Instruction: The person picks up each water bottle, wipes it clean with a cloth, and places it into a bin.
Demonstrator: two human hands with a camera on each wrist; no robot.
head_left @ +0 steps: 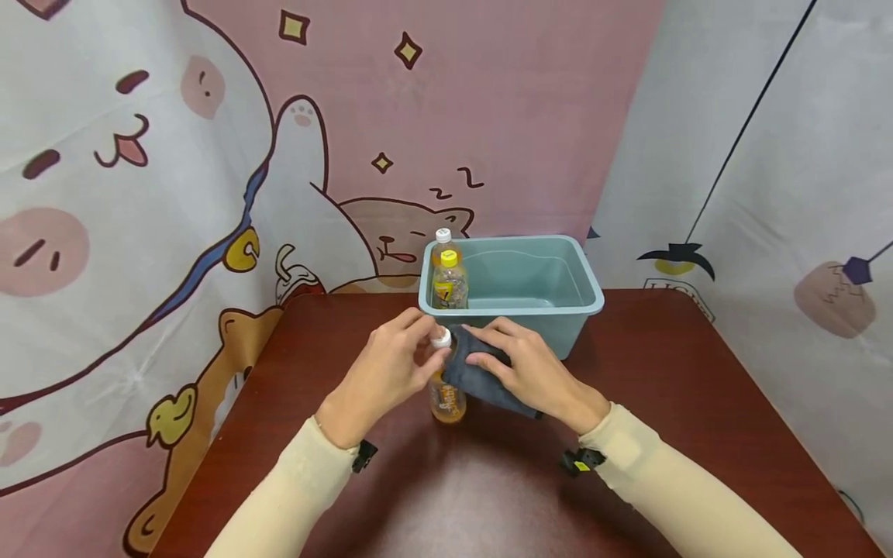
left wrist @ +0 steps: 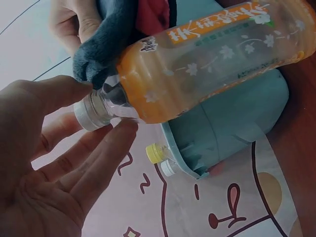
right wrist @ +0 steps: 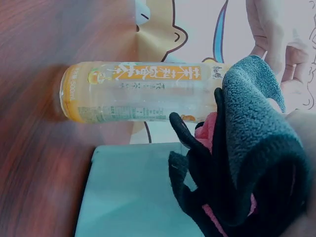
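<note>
A clear plastic bottle (head_left: 448, 403) with an orange printed label stands upright on the table, its white cap (left wrist: 89, 112) on. My left hand (head_left: 391, 358) pinches it at the cap and neck, thumb on one side and fingers on the other. My right hand (head_left: 526, 364) grips a dark grey cloth (head_left: 481, 378) bunched against the bottle's neck and shoulder. Fuzzy pile covers the cloth (right wrist: 261, 123), and pink patches and black edging show in its folds. In the right wrist view, the cloth hides the bottle's top.
Just behind my hands sits a blue-green plastic bin (head_left: 516, 311). At its left end stand a yellow-capped bottle (head_left: 450, 291) and a white-capped bottle (head_left: 444, 249). Underneath is a dark red-brown table (head_left: 335, 333); a cartoon-printed curtain (head_left: 502, 116) hangs behind and at the sides.
</note>
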